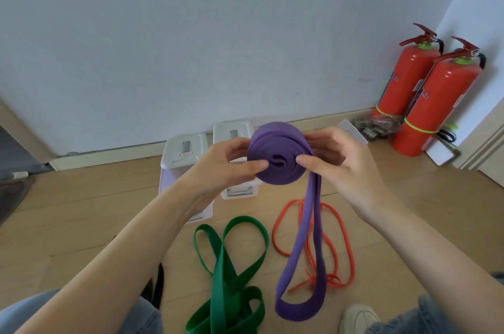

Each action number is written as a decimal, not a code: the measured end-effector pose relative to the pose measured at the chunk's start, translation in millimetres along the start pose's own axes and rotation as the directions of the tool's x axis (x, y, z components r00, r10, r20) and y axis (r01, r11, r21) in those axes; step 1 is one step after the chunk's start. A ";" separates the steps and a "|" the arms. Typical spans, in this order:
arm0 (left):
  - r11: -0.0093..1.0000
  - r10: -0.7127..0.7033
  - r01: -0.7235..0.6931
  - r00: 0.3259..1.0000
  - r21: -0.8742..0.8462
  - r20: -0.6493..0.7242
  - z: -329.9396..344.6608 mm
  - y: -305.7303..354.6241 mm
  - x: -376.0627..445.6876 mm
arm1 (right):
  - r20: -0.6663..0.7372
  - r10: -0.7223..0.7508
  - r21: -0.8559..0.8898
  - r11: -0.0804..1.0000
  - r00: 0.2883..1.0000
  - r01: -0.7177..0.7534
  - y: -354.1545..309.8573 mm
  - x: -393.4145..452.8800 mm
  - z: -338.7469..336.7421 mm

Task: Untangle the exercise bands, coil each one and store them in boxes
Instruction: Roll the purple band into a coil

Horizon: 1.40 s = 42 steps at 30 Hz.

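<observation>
A purple exercise band (278,153) is wound into a flat coil held up in front of me, with a long doubled tail hanging down to the floor. My left hand (226,164) grips the coil from the left, thumb on its face. My right hand (338,162) pinches the coil's right edge where the tail leaves it. A green band (231,273) lies in loose loops on the wooden floor below. An orange band (341,241), thinner, lies tangled to its right, partly behind the purple tail. Two white lidded boxes (185,151) (231,129) stand by the wall behind my hands.
Two red fire extinguishers (425,96) stand in the right corner, with a bag of dark items (379,126) and a white sheet beside them. My knees in jeans and a white shoe (357,317) are at the bottom edge.
</observation>
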<state>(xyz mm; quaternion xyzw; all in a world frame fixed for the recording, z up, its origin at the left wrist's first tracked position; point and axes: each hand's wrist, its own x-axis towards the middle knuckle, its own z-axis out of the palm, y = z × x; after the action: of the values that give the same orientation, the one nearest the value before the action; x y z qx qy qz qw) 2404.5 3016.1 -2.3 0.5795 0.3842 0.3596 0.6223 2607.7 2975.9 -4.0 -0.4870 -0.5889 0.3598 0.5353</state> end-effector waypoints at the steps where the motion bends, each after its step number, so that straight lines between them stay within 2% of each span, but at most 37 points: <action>1: 0.995 0.025 -0.026 1.000 0.095 0.014 -2.4 0.3 0.6 | 0.044 -0.020 -0.065 0.998 0.999 0.023 -0.3 0.8 -1.5; 4: 0.965 0.055 -0.087 0.990 0.247 0.133 0.1 1.6 -0.8 | 0.189 -0.044 -0.225 0.970 0.981 0.087 1.4 -1.8 0.4; 6: 0.939 0.056 -0.111 0.983 0.326 0.173 3.1 -2.3 -2.0 | 0.238 -0.015 -0.258 0.963 0.971 0.078 3.6 -3.7 2.1; 11: 0.963 0.009 -0.065 0.978 0.263 0.209 -1.0 -3.0 -8.1 | 0.296 0.032 -0.173 0.985 0.955 0.021 0.6 -3.5 -0.6; 14: 0.989 0.003 -0.031 0.983 0.146 0.183 1.0 -1.1 -9.6 | 0.252 0.024 -0.052 0.999 0.967 -0.011 -3.7 -3.2 -1.3; 17: 1.000 -0.004 0.003 0.994 0.004 0.113 1.5 -0.6 -6.0 | 0.123 0.038 0.101 0.994 0.992 -0.050 -3.1 -3.0 -2.0; 19: 0.996 -0.019 0.026 0.997 -0.090 0.079 1.3 0.5 -4.8 | 0.048 0.039 0.079 0.996 0.998 -0.043 -2.4 -3.2 -0.3; 21: 0.992 -0.025 0.033 0.998 -0.123 0.062 0.2 1.1 -4.2 | 0.033 0.023 0.023 0.999 0.999 -0.024 -2.2 -2.7 -0.2; 22: 0.995 -0.025 0.031 0.997 -0.097 0.067 -1.0 1.3 -4.4 | 0.046 0.012 0.000 1.000 0.999 -0.012 -2.1 -2.0 -1.2; 25: 0.991 -0.011 -0.007 0.991 0.135 0.133 -5.0 2.7 -5.6 | 0.122 -0.016 -0.088 0.996 0.992 0.027 -3.5 -0.4 -6.5; 27: 0.984 -0.053 0.020 0.981 0.175 0.184 -4.3 1.6 -6.7 | 0.194 -0.026 -0.154 0.986 0.981 0.056 -4.1 -0.5 -6.0; 30: 0.977 -0.091 0.045 0.972 0.210 0.214 1.1 -2.8 -8.5 | 0.247 -0.025 -0.146 0.987 0.969 0.063 -2.0 -4.3 1.3; 33: 0.991 -0.066 0.045 0.985 0.127 0.162 0.6 -4.2 -8.5 | 0.200 -0.022 -0.021 0.999 0.979 0.027 -0.9 -3.6 -1.3; 37: 0.991 -0.056 0.068 0.993 -0.117 0.102 -5.7 -2.5 -5.3 | 0.096 0.017 0.065 0.998 0.995 -0.024 1.1 0.8 -6.8; 42: 0.960 -0.088 0.099 0.995 -0.263 0.053 -1.3 -10.5 -1.8 | 0.028 0.030 0.002 1.000 0.999 -0.030 4.5 1.3 0.3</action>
<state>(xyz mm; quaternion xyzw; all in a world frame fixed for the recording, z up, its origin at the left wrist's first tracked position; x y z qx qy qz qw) 2402.6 3014.3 -12.7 0.4794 0.3470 0.3661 0.7182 2608.3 2978.4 -7.9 -0.4899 -0.5885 0.3752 0.5223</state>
